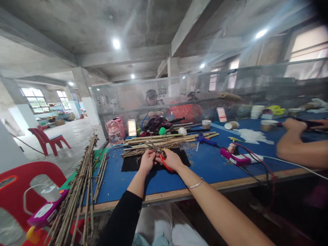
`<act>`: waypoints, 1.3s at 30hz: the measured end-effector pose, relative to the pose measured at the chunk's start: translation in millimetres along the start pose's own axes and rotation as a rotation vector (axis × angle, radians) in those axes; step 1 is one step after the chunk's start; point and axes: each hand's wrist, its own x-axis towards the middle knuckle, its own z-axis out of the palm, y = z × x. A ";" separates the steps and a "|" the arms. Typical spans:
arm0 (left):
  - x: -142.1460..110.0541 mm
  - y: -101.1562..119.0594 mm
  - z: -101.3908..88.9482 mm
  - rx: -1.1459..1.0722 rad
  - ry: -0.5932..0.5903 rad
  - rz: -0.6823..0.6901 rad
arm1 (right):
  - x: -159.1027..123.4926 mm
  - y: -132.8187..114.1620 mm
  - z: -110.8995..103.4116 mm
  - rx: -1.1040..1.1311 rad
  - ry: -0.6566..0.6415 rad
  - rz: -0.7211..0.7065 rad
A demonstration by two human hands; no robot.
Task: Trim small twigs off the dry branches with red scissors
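Observation:
My right hand (pixel 173 160) is closed around a pair of scissors (pixel 166 163) with red handles, its metal blades pointing away and to the left. Close beside it, my left hand (pixel 147 162) is pinched shut; whatever sits between its fingertips is too small to make out. Both hands are above a black cloth (pixel 130 164) on the blue tabletop. Just beyond them lies a heap of thin brown twigs (pixel 130 152), with longer pale sticks (pixel 143 139) behind it.
Long dry stalks (pixel 79 184) lean over the table's left end. A blue glue gun (pixel 207 140) and a purple power strip (pixel 235 157) with cables lie to the right. A co-worker's arm (pixel 299 147) reaches in there. Perforated metal panels (pixel 123 99) rise behind.

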 end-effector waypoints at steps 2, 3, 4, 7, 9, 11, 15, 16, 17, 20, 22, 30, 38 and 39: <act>-1.0 1.2 0.3 -0.024 -0.012 -0.023 | 0.4 0.5 0.4 0.000 0.005 -0.018; -1.5 1.8 0.5 -0.033 -0.018 -0.035 | 0.5 0.7 0.5 -0.003 0.007 -0.023; -2.0 2.2 0.6 -0.039 -0.021 -0.043 | 0.6 0.8 0.4 -0.008 0.008 -0.026; -2.1 1.6 0.5 -0.040 -0.018 -0.037 | 0.5 0.6 0.2 -0.023 0.007 -0.024; -1.0 -0.4 0.0 -0.027 -0.014 -0.018 | 0.4 0.0 -0.1 -0.029 0.004 -0.016; 0.5 -2.8 -0.8 -0.013 -0.011 0.000 | 0.2 -0.9 -0.6 -0.031 0.000 -0.006; 2.4 -5.0 -2.0 -0.019 -0.006 0.017 | -0.7 -2.8 -2.6 -0.032 -0.021 -0.001; 2.3 -4.8 -2.1 -0.023 -0.009 0.018 | -1.0 -3.0 -3.2 -0.031 -0.026 -0.005; 2.0 -4.3 -2.2 -0.026 -0.011 0.017 | -1.4 -3.1 -3.7 -0.027 -0.031 -0.010; 0.6 -2.2 -2.6 -0.023 -0.011 0.005 | -2.3 -2.5 -4.9 0.016 -0.049 -0.026; -0.1 -1.0 -3.1 -0.014 0.000 -0.002 | -2.6 -1.8 -5.4 0.047 -0.069 -0.016; -0.3 0.7 -3.0 -0.040 0.020 0.022 | -1.3 -3.6 -6.8 -0.033 -0.081 0.069; -3.1 5.4 -0.8 -0.071 0.057 -0.022 | -1.2 -3.7 -8.4 -0.053 -0.062 0.113; -3.6 6.1 -1.0 -0.071 0.070 -0.033 | -1.2 -3.3 -8.2 -0.054 -0.059 0.117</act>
